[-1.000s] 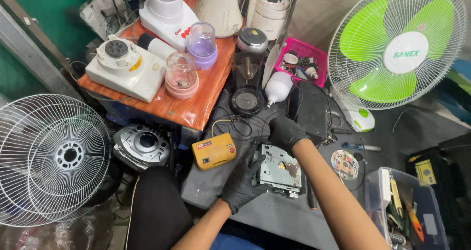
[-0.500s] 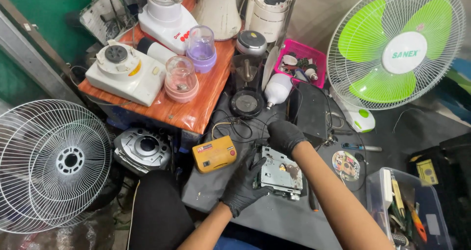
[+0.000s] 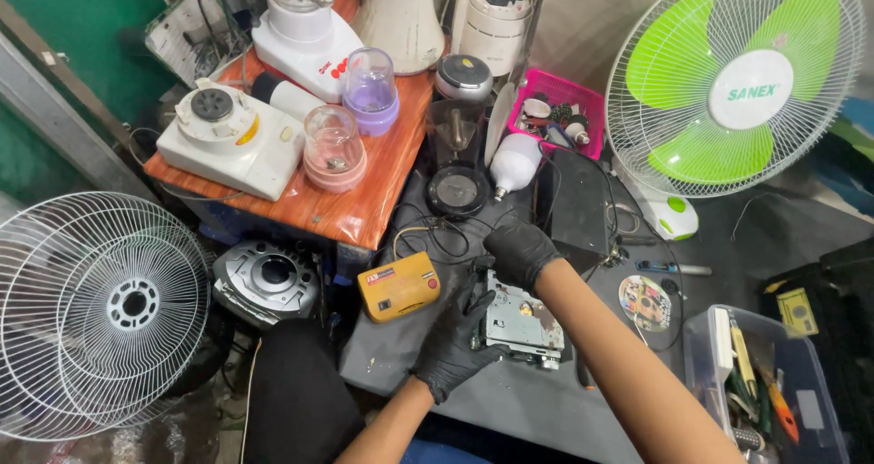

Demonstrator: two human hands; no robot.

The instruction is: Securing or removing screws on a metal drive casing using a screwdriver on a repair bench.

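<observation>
Both of my hands wear black gloves and hold a small metal drive mechanism (image 3: 521, 323) with a circuit board, on a dark grey work mat. My left hand (image 3: 452, 341) grips its left edge from below. My right hand (image 3: 519, 251) is closed over its top edge, near a tangle of thin wires (image 3: 437, 236). A yellow multimeter (image 3: 398, 285) lies just left of the mechanism.
A wooden table (image 3: 350, 209) carries blender bases and jars. A green-bladed fan (image 3: 733, 81) stands at right, a white fan guard (image 3: 91, 314) at left. Nearby lie a disc (image 3: 645, 302), a black box (image 3: 576, 204), a pink tray (image 3: 560, 118), a white bulb (image 3: 513, 163) and a clear tool bin (image 3: 760, 387).
My hands and the mechanism stay in nearly the same place; my right hand has shifted slightly on the top edge. The view has drifted a little.
</observation>
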